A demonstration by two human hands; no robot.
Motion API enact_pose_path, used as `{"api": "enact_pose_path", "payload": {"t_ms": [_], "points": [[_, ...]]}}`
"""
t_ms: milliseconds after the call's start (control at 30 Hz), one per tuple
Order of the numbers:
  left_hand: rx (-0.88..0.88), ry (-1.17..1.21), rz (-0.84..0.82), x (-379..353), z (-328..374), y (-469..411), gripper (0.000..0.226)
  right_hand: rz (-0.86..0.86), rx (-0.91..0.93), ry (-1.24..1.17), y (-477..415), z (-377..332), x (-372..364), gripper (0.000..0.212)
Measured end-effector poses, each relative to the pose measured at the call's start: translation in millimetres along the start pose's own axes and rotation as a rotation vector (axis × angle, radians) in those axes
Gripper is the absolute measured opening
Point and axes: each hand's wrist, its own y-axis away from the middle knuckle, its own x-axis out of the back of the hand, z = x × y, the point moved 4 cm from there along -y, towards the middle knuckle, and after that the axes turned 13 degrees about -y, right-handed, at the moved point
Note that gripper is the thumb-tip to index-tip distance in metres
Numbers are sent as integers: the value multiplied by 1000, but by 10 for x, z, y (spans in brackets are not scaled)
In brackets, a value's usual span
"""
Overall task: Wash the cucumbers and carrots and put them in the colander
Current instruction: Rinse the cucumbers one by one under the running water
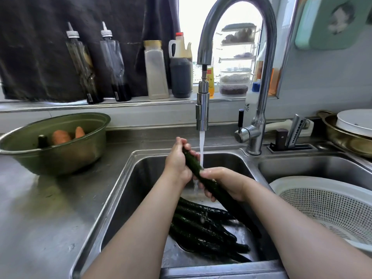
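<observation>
Early on: left hand (177, 166) and right hand (225, 184) grip one cucumber (193, 164); cucumber pile (201, 224) below, carrots (60, 136) leftward, colander (302, 183) rightward seemingly empty.

One dark cucumber (193, 164) slants over the left sink (122, 188), more cucumbers (201, 228) lie wet on its floor, orange carrots (60, 137) sit in a bowl (66, 160), the white colander (322, 204) in the right sink (302, 168).

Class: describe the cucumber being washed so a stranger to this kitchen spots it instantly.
Find the steel tap over the left sink basin. Under its stream, the left hand and right hand grip one cucumber. Unlike the cucumbers piled below, it is held up, slanted.
</observation>
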Motion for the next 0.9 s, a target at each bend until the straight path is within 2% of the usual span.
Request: {"api": "enact_pose_path", "payload": {"t_ms": [67,167,233,333,400,467,533,600,667,767,900], "points": [[-10,51,71,136,74,-57,34,49,0,163,-20,51,15,23],[-35,-21,106,310,109,-101,27,152,2,293,-32,72,12,45],[-5,-165,35,303,32,-104,18,175,8,279,-42,32,-19,57],[59,-386,-154,149,-145,-15,14,187,55,183,-57,-42,-56,68],[26,-477,-156,67,-166,33,20,194,87,133,-69,-69,-59,69],[-25,-511,-54,50,-146,14,25,185,91,85,-70,-81,-51,63],[-66,-447,118,113,-117,-25,28,142,47,100,-64,-67,-41,50],[-164,-349,287,235,-56,-54,29,102,-30,222,-51,-25,-24,40],[-207,-237,357,357,9,-68,32,111,-59,345,-39,-5,-7,43],[-114,-112,206,350,9,-83,34,176,-27,407,-39,-61,-4,65],[-4,-284,-60,108,-177,-39,32,211,-14,162,-58,-53,56,75]]}}
